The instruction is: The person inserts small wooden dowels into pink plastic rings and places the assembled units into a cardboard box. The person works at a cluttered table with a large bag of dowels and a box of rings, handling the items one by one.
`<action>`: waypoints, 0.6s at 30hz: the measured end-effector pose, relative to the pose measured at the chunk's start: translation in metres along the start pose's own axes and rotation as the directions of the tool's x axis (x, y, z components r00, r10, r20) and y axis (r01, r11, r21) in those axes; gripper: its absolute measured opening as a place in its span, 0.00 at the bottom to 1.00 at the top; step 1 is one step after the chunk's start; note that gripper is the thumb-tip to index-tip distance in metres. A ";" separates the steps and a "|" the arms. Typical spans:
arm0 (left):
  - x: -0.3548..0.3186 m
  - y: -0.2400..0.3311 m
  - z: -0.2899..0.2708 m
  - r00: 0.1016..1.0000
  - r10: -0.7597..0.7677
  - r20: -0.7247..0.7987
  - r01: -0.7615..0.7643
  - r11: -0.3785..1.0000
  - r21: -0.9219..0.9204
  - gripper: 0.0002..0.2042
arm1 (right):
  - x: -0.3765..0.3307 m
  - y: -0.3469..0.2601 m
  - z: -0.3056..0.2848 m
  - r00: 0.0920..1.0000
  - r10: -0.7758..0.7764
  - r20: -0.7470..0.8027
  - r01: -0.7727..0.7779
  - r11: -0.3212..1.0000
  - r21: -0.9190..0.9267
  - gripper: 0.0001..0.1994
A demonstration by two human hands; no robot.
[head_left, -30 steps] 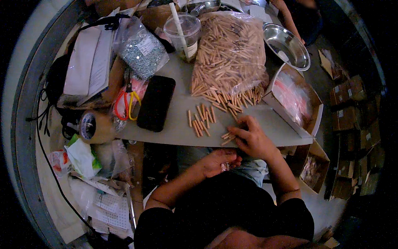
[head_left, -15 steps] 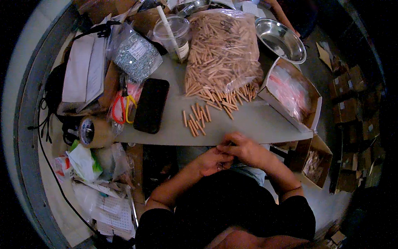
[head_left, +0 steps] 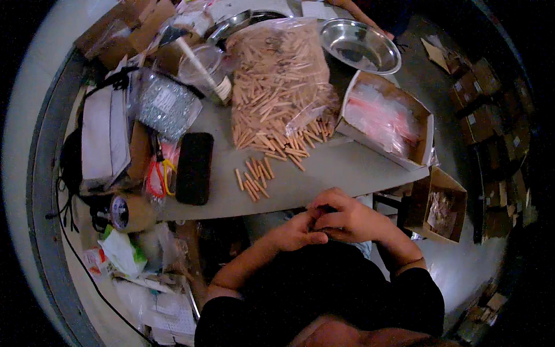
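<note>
My left hand (head_left: 298, 231) and my right hand (head_left: 342, 218) meet in front of my body, just off the table's near edge. Both are closed, fingers curled against each other; whatever lies between them is hidden. On the table beyond them, several short wooden dowels (head_left: 253, 180) lie loose in a small group. Behind that group, a large clear plastic bag (head_left: 280, 75) full of such dowels lies with its mouth toward me, some spilling out.
Right of the bag stand an open carton (head_left: 345, 118) of small plastic bags and a steel bowl (head_left: 361, 49). Leftward are a black phone (head_left: 194, 168), scissors (head_left: 156, 179), a bag of screws (head_left: 165, 104), a plastic cup (head_left: 202, 69) and a tape roll (head_left: 130, 212). Another person's arm (head_left: 361, 14) shows at the far edge.
The whole view has turned and shifted, so the table sits tilted. My hands stay together, but their fingers have moved and are curled in more tightly. The loose dowels lie as before.
</note>
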State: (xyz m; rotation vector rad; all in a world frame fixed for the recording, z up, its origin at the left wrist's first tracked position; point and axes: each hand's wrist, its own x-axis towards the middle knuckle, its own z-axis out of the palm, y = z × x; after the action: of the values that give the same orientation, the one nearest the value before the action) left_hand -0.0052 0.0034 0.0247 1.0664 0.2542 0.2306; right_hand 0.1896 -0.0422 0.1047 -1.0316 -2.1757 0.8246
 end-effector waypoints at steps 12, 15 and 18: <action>0.044 0.043 0.030 0.833 0.545 -0.100 -0.254 0.536 0.805 0.05 | -0.047 0.006 -0.014 0.884 0.150 -0.443 -0.152 0.988 0.030 0.11; 0.059 0.040 0.035 0.803 0.594 -0.056 -0.292 0.473 0.831 0.04 | -0.058 0.011 -0.016 0.874 0.185 -0.449 -0.207 0.978 0.000 0.10; 0.070 0.043 0.043 0.824 0.567 -0.009 -0.303 0.454 0.838 0.04 | -0.069 0.011 -0.020 0.868 0.203 -0.454 -0.251 0.967 -0.048 0.09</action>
State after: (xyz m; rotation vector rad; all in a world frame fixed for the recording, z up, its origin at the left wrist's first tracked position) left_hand 0.0721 0.0094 0.0755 2.0514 0.3556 0.8206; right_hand 0.2454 -0.0870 0.0927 -1.3985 -1.7395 0.5069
